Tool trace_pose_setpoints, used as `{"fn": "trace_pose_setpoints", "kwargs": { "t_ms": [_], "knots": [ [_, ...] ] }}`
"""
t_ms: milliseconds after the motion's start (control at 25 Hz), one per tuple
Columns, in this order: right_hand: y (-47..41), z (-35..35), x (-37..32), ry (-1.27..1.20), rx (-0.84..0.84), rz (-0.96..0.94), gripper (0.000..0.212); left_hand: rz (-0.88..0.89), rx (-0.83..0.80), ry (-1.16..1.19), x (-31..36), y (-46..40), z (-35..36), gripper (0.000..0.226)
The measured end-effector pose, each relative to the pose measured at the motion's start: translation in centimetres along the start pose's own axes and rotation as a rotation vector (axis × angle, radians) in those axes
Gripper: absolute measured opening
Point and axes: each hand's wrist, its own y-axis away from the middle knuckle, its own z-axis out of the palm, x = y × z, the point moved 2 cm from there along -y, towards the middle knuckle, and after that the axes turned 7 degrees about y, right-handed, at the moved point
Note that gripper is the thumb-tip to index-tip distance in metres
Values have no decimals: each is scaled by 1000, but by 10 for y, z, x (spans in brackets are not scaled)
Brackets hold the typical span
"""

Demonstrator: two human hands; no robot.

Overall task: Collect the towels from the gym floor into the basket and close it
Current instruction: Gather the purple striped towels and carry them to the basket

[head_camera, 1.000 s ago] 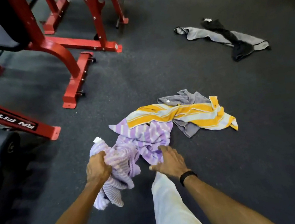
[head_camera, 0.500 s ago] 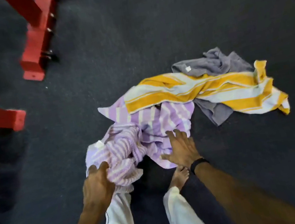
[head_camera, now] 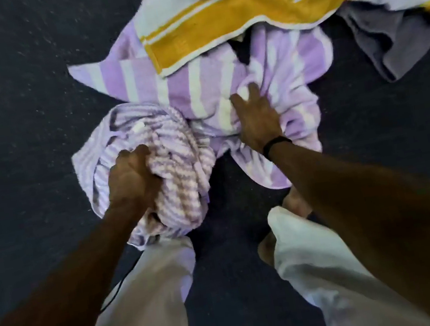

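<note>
Closer now, the right hand (head_camera: 256,120) has sunk its curled fingers into the lilac striped towel (head_camera: 225,75) on the gym floor (head_camera: 10,83), bunching it for lifting; the left hand (head_camera: 131,178) grips the narrow-striped towel (head_camera: 178,169) bundled.

Right hand (head_camera: 255,116) now digs its fingers into the wide-striped purple towel (head_camera: 194,81), bunching it, where before it lay flat on top. Camera is lower and closer; red gym frames and far grey towel drop out of view.

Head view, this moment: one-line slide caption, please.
Left hand grips a bunched purple-striped towel; right hand gathers another purple towel under a yellow-striped one.
</note>
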Motion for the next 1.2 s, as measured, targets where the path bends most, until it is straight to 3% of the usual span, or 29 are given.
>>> {"fn": "trace_pose_setpoints", "kwargs": {
  "t_ms": [80,160,360,520,720,960,1200],
  "knots": [
    [27,-23,2,-77,-24,10,63,-13,-47,25,17,21,-12,63],
    [69,-57,-2,-136,-118,18,66,13,-97,-16,36,55,-33,64],
    [206,-180,2,-156,-97,55,58,112,-118,-65,85,155,-118,61],
    [320,-302,25,-190,-41,153,59,172,-81,-41,133,249,-219,60],
    [454,-412,48,-344,158,322,64,436,-20,-7,206,349,-306,56],
    [562,-435,66,-522,371,542,58,777,5,-66,311,429,-327,40],
    [677,-405,148,-691,507,704,61,1155,-67,-90,422,523,-259,40]
  ]
}}
